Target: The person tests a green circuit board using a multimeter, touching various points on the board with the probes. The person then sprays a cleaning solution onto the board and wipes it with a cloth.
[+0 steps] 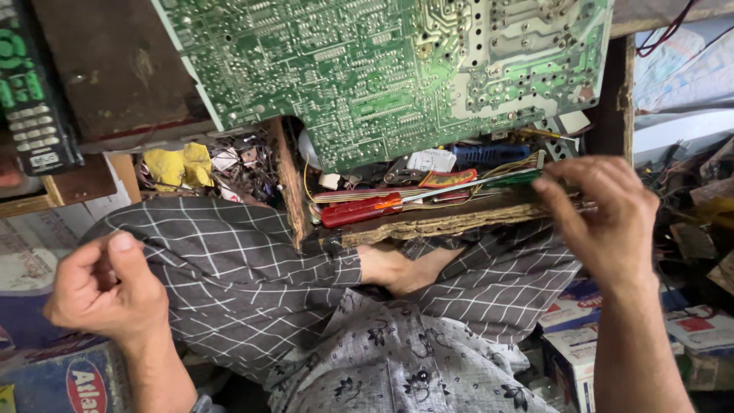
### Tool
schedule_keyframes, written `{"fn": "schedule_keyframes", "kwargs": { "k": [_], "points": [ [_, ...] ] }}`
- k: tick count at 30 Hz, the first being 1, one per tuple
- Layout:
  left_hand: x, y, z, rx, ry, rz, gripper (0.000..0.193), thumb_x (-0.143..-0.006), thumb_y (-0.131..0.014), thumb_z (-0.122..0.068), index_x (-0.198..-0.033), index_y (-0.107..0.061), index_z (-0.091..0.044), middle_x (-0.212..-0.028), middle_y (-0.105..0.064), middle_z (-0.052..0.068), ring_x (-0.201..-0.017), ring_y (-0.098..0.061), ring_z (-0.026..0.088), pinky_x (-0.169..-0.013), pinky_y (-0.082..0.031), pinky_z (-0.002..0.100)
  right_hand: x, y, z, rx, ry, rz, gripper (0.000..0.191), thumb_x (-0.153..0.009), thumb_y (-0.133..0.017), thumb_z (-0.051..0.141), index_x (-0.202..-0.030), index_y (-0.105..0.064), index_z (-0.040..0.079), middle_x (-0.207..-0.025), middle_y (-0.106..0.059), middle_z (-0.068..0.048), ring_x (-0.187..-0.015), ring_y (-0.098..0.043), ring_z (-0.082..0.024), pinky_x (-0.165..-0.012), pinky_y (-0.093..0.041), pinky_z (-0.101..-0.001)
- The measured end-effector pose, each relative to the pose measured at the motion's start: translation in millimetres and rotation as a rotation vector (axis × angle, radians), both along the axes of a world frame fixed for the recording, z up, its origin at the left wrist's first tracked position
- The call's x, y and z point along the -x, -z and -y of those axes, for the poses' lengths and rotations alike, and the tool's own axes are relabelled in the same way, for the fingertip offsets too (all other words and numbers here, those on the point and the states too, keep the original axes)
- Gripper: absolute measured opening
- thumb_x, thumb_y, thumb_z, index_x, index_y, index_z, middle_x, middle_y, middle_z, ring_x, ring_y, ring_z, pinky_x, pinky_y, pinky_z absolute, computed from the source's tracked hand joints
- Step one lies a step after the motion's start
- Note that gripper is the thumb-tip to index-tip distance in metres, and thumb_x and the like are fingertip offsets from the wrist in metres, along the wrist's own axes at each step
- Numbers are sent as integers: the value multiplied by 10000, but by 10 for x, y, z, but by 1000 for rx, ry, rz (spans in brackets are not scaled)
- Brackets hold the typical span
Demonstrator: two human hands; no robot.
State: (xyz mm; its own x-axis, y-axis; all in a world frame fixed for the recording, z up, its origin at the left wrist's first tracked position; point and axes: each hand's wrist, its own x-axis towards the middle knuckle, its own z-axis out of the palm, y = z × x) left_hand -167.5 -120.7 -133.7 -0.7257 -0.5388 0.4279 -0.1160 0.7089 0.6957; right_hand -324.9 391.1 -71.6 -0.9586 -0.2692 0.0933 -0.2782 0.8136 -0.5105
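Observation:
My right hand [604,222] reaches to a worn wooden ledge [459,218], its fingertips pinched on the end of a green-handled screwdriver [514,180] that lies there. A red-handled screwdriver [361,209] rests on the same ledge, further left. A large green circuit board [382,69] hangs tilted above the ledge. My left hand [107,287] hovers at the lower left, fingers curled in with the thumb on top, and nothing shows in it. My legs in grey checked trousers [229,268] are folded below, with a bare foot [401,268] between them.
A black remote control [30,92] leans at the upper left. Yellow scraps and tangled wires [206,164] fill a compartment left of the ledge. Cardboard boxes [573,344] stand at the lower right, more wires and clutter [688,206] at the right edge.

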Motion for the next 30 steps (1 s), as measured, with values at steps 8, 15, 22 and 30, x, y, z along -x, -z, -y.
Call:
{"fn": "schedule_keyframes", "kwargs": {
  "k": [8,15,22,30],
  "points": [
    [-20,40,-29,-29,2,-27,248,-1088,-802,-140,-988,-705,66,-733,-620,16,-614,-502,45,-596,-382,181,439,118,239,-133,-114,-44,237,-944,-749,185,-1089,-731,-2,-1161,-710,-171,-1164,-606,-377,-1033,-477,-466],
    [-39,16,-47,4,4,-23,251,-1092,-815,-140,-997,-712,69,-737,-623,16,-616,-511,44,-598,-391,182,421,198,365,-101,-175,43,245,-934,-714,161,-1123,-736,6,-1182,-693,-203,-1175,-567,-416,-1048,-429,-496],
    [-28,10,-70,-29,13,-20,247,-1104,-824,-138,-998,-714,56,-751,-627,-3,-630,-516,35,-604,-401,182,357,151,394,-124,-239,116,212,-911,-706,218,-1007,-767,39,-1068,-713,-183,-1125,-585,-389,-1018,-437,-491],
    [176,-273,-351,11,69,62,149,-985,-808,-137,-953,-727,-16,-729,-646,30,-644,-582,91,-620,-461,235,39,65,467,-24,-86,89,235,-937,-698,270,-989,-747,46,-942,-701,-141,-991,-625,-346,-892,-493,-436]
  ]
}}
